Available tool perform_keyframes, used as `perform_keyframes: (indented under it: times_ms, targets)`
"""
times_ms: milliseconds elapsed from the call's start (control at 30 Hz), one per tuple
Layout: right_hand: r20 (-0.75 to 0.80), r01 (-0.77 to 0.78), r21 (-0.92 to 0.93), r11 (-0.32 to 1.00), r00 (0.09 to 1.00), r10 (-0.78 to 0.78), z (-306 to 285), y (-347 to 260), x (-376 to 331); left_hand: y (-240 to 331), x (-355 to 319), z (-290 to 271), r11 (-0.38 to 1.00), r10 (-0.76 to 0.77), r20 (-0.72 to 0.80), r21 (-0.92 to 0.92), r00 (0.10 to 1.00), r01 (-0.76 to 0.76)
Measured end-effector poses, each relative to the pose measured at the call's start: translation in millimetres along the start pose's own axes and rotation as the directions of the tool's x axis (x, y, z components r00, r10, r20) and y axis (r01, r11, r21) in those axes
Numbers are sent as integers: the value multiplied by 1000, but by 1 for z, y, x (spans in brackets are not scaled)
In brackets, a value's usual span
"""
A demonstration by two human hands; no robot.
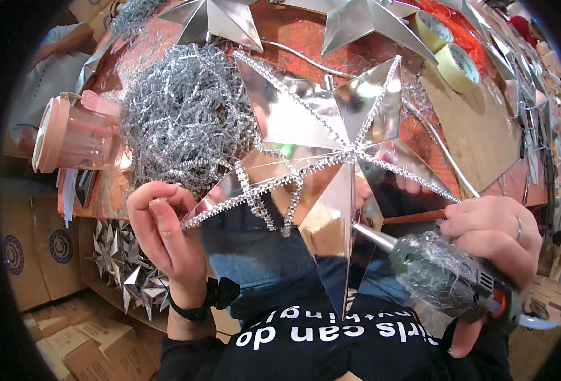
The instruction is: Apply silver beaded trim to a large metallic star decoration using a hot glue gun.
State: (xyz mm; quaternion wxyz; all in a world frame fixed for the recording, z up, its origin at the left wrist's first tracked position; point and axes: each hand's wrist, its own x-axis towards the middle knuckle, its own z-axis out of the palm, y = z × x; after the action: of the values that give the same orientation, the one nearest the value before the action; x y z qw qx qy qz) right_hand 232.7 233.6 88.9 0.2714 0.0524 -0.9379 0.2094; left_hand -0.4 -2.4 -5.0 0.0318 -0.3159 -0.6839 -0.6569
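At the bench's left edge I note a pink lidded tumbler [71, 136] lying on its side, and just beside it a heap of silver bead trim [182, 117]. Below the edge, small silver stars [128, 276] fill a cardboard box. My left hand [166, 238] is closed, fingertips pinching one trimmed point of the large mirrored star [331, 159], which I hold raised over the bench's near edge; bead trim runs along its ridges. My right hand [493, 232] is wrapped round the grey hot-glue gun [442, 273], its metal nozzle touching the star's lower face. More silver stars [220, 19] lie at the far edge, and two tape rolls [448, 51] toward the far right corner.
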Motion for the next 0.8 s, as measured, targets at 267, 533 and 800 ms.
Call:
perform_keyframes:
  times_ms: [267,533,800]
  targets:
    - [88,-19,78,997,996,12,1,-9,-7,2,-3,0,975,-172,-10,-147,985,168]
    - [120,-45,204,978,993,20,1,-13,-11,6,-3,3,940,-300,-46,-186,953,287]
    - [212,-85,103,991,975,61,-5,-23,-23,9,-1,3,947,-269,-85,-207,959,247]
